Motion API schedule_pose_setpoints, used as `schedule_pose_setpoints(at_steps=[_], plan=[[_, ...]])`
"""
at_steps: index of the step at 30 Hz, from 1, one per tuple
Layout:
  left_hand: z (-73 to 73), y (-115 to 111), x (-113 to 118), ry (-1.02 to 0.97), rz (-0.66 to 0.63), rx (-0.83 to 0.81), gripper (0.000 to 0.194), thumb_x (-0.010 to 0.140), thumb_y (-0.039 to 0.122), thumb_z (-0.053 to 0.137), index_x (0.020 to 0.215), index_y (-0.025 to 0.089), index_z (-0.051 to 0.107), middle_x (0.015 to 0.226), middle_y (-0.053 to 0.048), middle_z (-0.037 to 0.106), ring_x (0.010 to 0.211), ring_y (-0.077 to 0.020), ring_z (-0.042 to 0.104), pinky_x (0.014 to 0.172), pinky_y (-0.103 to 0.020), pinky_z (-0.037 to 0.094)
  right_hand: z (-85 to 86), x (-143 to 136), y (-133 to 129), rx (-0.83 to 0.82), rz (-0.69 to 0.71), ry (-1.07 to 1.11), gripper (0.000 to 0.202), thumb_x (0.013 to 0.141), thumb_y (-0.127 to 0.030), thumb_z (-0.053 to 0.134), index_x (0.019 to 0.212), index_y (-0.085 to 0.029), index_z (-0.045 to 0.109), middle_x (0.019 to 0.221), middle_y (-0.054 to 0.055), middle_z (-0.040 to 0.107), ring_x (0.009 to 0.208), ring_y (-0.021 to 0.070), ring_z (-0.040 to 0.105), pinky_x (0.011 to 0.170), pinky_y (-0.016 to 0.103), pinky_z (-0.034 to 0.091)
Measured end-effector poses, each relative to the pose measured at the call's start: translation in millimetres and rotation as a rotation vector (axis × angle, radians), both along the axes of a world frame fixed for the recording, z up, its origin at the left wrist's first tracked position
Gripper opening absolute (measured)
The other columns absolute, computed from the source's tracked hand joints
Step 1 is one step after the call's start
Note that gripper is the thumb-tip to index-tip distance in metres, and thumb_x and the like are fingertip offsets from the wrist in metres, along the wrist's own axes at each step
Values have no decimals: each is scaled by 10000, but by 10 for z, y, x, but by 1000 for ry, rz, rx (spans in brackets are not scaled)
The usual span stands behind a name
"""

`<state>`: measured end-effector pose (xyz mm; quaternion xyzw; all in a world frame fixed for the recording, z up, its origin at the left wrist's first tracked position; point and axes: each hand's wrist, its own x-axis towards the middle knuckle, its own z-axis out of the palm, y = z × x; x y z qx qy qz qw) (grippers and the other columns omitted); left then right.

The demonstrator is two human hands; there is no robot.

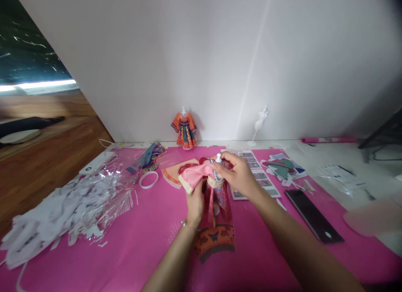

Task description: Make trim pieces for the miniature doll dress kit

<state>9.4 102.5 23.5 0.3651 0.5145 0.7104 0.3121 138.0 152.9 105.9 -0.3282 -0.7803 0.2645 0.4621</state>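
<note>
A small white mannequin [218, 157] wears a red and patterned doll dress [221, 197] with a pale beaded waistband. From its left side a pink sleeve [197, 173] with a cream edge sticks out. My left hand [195, 204] is under the sleeve, beside the dress, its fingers mostly hidden behind the cloth. My right hand [237, 172] pinches the collar and shoulder of the dress near the mannequin's neck. An orange fabric piece with a butterfly [214, 237] lies on the pink mat [150, 250] just below the dress.
White fabric scraps and clear plastic [72, 204] cover the left side, near a tape roll [149, 180]. At the back stand a doll form in orange [184, 128] and a bare mannequin [260, 122]. A printed sheet [260, 179], cloth pieces [284, 168] and a black phone [314, 216] lie right.
</note>
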Motion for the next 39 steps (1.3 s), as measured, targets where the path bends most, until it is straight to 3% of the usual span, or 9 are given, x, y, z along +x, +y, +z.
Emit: schedule_pose_setpoints(at_steps=[2,5,10,12,14,17,24,30,39], plan=[[-60,-69,-21,-24,2,-18,272,820,378,641,914,133,713,794,-51,718,690,-184,646,619,-272,500,-3,15,12,-3,-10,-9,241,857,-413,603,826,-178,650,585,-43,475,527,103,388,507,242,300],[-137,-242,-14,-18,43,3,268,845,357,626,988,143,699,851,-47,715,745,-176,641,671,-270,498,-7,34,12,-21,-17,-9,270,863,-424,598,940,-179,682,630,-19,546,564,121,458,551,252,362],[-234,-553,88,117,122,135,185,887,354,593,849,204,693,885,-20,665,894,-175,602,837,-291,463,3,124,-12,-111,104,57,353,841,-410,635,1122,-196,629,959,46,677,765,172,604,710,309,484],[-221,-577,94,305,117,215,140,881,303,611,935,225,714,975,-36,660,992,-192,579,912,-319,437,-8,199,1,-185,214,81,402,835,-389,650,1188,-206,592,1101,63,665,884,196,635,797,338,507],[-171,-530,67,485,113,254,230,905,241,581,1111,253,682,1103,-54,645,1086,-200,554,968,-349,417,-53,276,36,-242,323,103,481,815,-359,683,1256,-217,552,1209,71,632,1045,225,619,900,361,499],[-75,-401,8,585,102,226,317,937,219,532,1240,262,614,1192,-71,621,1148,-200,533,997,-370,413,-189,349,110,-286,416,119,608,756,-303,753,1313,-238,517,1295,62,592,1204,242,547,1025,380,436],[4,-250,29,509,39,183,247,936,290,527,1088,212,705,1067,-80,681,1043,-208,592,915,-357,475,-488,277,200,-471,432,212,543,705,-298,797,1208,-221,607,1124,48,682,1044,219,633,951,376,480],[67,-165,39,402,64,149,159,836,337,665,908,223,749,949,-51,718,931,-210,644,869,-340,501,-482,237,178,-542,408,279,422,662,-321,815,1041,-197,680,959,21,711,895,191,657,853,345,516],[105,-107,-8,370,14,148,144,820,327,669,865,223,758,920,-36,723,893,-196,647,852,-305,491,-560,232,181,-575,430,285,372,656,-383,811,947,-172,715,919,42,724,859,196,663,844,361,522]])
